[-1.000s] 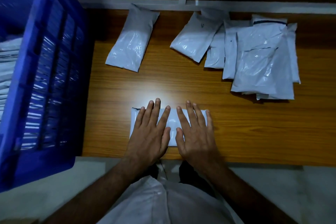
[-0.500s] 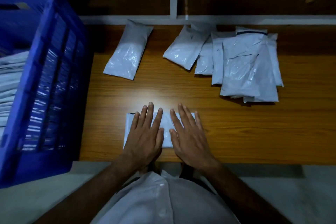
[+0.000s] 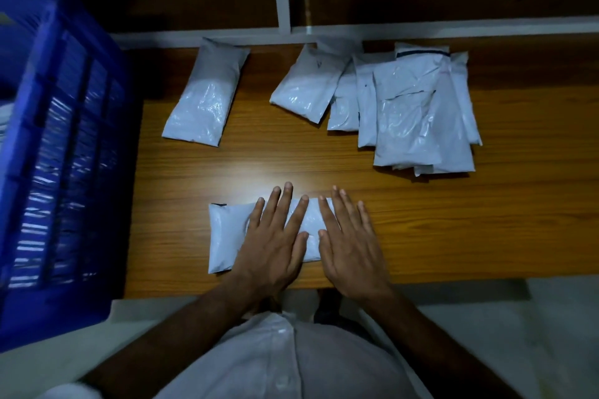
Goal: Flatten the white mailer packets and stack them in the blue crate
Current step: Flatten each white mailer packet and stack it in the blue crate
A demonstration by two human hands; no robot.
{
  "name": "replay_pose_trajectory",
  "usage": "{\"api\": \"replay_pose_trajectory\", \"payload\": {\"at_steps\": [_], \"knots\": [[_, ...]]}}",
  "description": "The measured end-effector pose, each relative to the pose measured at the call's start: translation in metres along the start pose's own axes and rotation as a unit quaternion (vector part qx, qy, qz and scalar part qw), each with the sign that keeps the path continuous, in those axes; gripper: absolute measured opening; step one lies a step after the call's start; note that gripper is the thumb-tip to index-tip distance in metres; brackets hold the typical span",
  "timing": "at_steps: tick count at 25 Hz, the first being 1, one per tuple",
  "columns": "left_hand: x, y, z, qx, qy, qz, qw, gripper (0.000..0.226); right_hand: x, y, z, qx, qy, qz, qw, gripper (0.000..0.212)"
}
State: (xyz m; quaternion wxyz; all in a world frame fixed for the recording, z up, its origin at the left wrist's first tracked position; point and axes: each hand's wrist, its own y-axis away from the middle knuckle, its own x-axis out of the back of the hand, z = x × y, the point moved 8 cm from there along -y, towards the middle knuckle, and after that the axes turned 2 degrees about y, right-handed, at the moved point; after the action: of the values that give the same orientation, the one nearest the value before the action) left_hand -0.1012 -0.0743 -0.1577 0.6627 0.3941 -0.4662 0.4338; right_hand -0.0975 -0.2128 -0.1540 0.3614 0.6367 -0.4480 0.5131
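A white mailer packet (image 3: 227, 236) lies flat near the front edge of the wooden table (image 3: 453, 236). My left hand (image 3: 275, 243) presses on its middle with straight, spread fingers. My right hand (image 3: 350, 246) lies flat over the packet's right end, fingers straight. The blue crate (image 3: 58, 172) stands at the left, its slatted wall facing the table; white packets inside it show only as a blurred edge.
One puffy white packet (image 3: 204, 107) lies alone at the back left of the table. A loose pile of several white packets (image 3: 405, 113) covers the back right. A white frame rail (image 3: 356, 31) runs along the table's far edge.
Both hands have slid to the right along the packet, baring its left end. The view has shifted, so the table and crate sit differently in the frame.
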Motion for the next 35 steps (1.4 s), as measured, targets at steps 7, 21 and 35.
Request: {"api": "replay_pose_trajectory", "payload": {"at_steps": [7, 21, 35], "knots": [[0.04, 0.031, -0.063, 0.073, 0.024, 0.032, 0.997, 0.065, 0.004, -0.011, -0.051, 0.039, -0.029, 0.015, 0.999, 0.062], [0.016, 0.038, -0.07, 0.099, 0.021, 0.026, 0.995, 0.063, -0.014, -0.023, -0.058, 0.029, 0.039, -0.029, 0.998, 0.063], [0.057, 0.044, -0.042, -0.14, -0.007, -0.017, 0.99, 0.078, 0.022, 0.0, -0.047, 0.038, 0.071, -0.032, 0.996, 0.112]]}}
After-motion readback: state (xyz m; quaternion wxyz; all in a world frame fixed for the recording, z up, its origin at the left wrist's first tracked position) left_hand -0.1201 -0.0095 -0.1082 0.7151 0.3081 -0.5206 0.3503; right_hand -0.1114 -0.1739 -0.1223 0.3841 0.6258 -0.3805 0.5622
